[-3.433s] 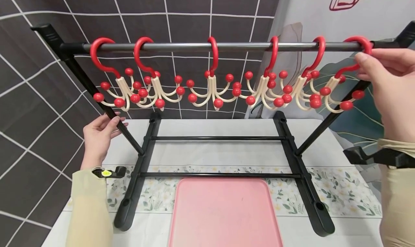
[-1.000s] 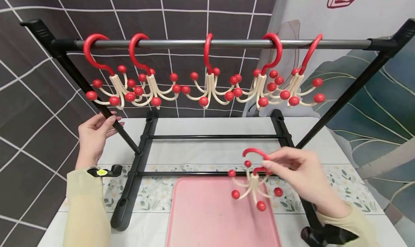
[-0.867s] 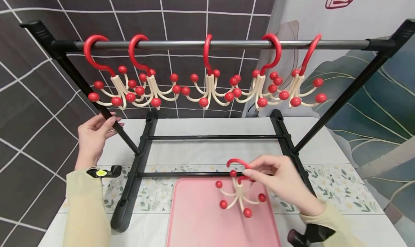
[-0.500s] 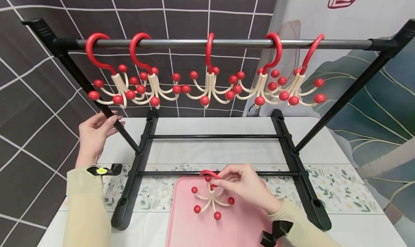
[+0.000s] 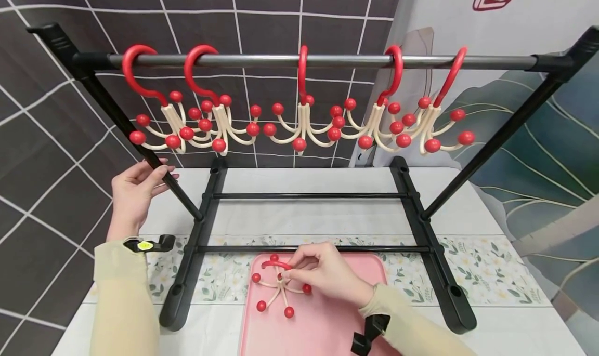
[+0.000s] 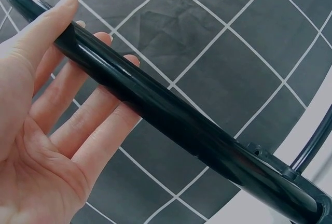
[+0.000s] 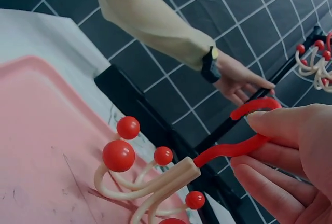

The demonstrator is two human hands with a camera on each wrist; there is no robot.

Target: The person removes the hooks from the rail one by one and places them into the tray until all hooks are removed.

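Observation:
My right hand (image 5: 329, 275) pinches the red hook of a multi-arm hanger (image 7: 179, 180) between thumb and fingers. Cream arms tipped with red balls spread from its stem. In the head view it is over the left part of a pink tray (image 5: 323, 332); whether it touches the tray I cannot tell. My left hand (image 5: 133, 195) holds the left slanting post (image 6: 166, 107) of a black rack, thumb in front and fingertips behind. Several matching hangers, such as the middle one (image 5: 304, 119), hang by red hooks from the rack's top bar (image 5: 262, 61).
Two lower crossbars, the front one (image 5: 224, 249) passing just behind the tray, join the rack's base feet (image 5: 449, 288). A white cloth with a floral band (image 5: 486, 273) covers the table. A dark gridded curtain (image 5: 271, 39) hangs behind, with a patterned one at right.
The right hand has taken the rightmost hanger off the top bar, lowered it, and carried it leftward over the tray. My left hand stays on the post.

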